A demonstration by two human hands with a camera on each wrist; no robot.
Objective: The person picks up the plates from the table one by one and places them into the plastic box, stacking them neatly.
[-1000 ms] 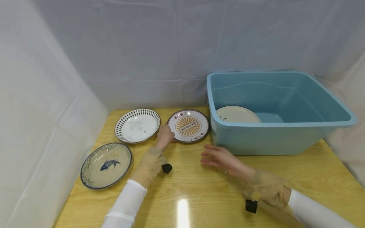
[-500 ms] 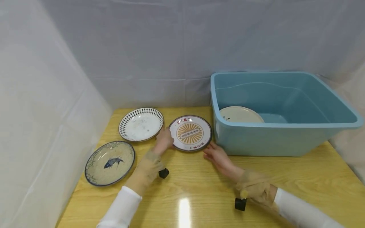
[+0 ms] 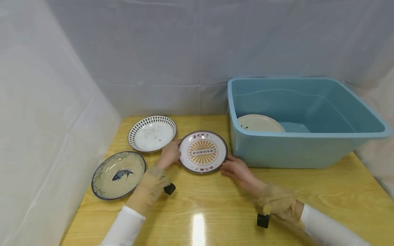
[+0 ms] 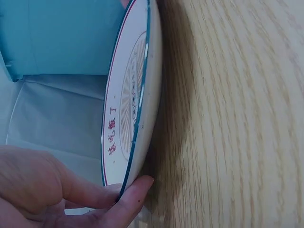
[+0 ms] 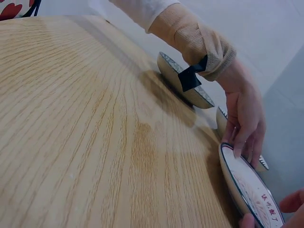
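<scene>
The sunburst plate (image 3: 202,151) has come toward the near edge of the table (image 3: 215,205) since the earlier frames — a second ago it lay further back, close beside the dotted plate (image 3: 152,133), and its red lettering has turned round with it. The right hand (image 3: 238,171), which a second ago hovered spread above the wood well short of the plate, now lies against the plate's right rim; half a second ago it had only just reached that rim. The left hand (image 3: 169,155) has kept to the left rim throughout and has drawn back with the plate.

In the left wrist view the left hand's thumb and a fingertip (image 4: 135,190) pinch the plate's edge (image 4: 137,118), the finger tucked under the rim where it meets the table. From the right wrist camera the left hand's fingers (image 5: 244,128) reach down straight-ish over the far rim of the plate (image 5: 249,187); only the tips of the right hand (image 5: 289,204) show there, at the near rim, so whether it pinches or merely presses I cannot tell — in the head view its fingers look laid along the edge.

The plate sits on the table between the two hands, just left of the blue tub (image 3: 307,150), near the dotted plate and the fish plate (image 3: 118,175). Inside the tub a pale plate (image 3: 260,123) leans at the left end.
</scene>
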